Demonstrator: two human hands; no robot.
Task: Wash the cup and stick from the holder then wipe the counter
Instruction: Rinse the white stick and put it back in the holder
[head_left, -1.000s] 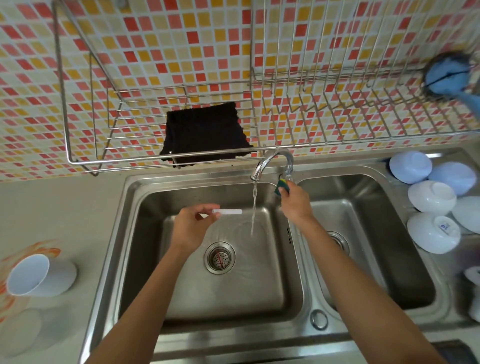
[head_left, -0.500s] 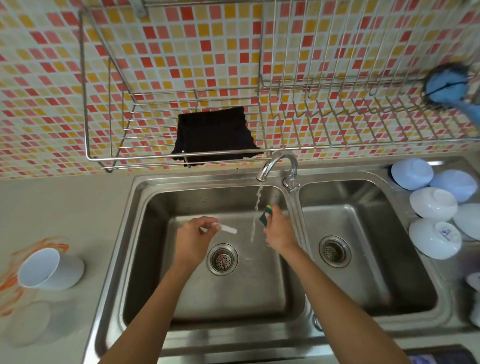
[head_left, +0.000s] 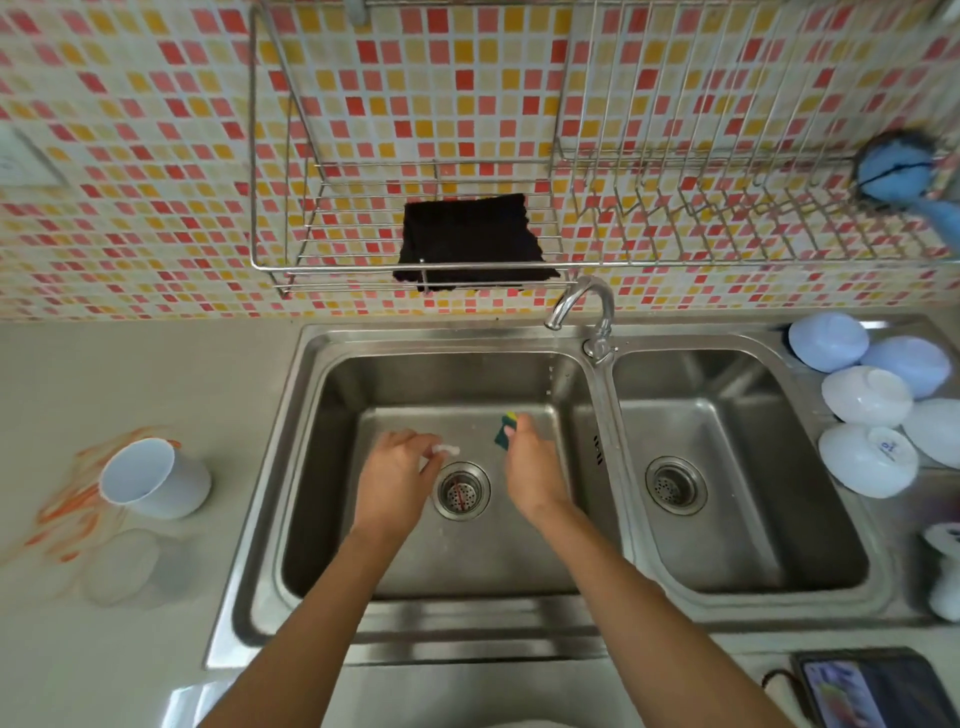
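Both hands are low inside the left basin of the steel sink (head_left: 311, 395). My left hand (head_left: 395, 478) pinches a short white stick (head_left: 448, 449), whose tip pokes out toward the drain (head_left: 461, 491). My right hand (head_left: 530, 467) grips a green and yellow sponge (head_left: 505, 431) a little right of the stick, apart from it. The tap (head_left: 576, 301) lets only a few drops fall. A white cup (head_left: 153, 480) lies on its side on the counter at the left, amid orange smears (head_left: 72, 514).
A black cloth (head_left: 467, 239) lies in the wire rack (head_left: 270, 208) on the tiled wall. Several white bowls (head_left: 867, 400) sit upside down right of the sink. A clear lid (head_left: 124, 566) lies near the cup. A phone (head_left: 878, 691) rests at the bottom right.
The water stream has stopped to a few drops. My right hand came down from the tap into the left basin with the sponge. My left hand lowered the stick toward the drain.
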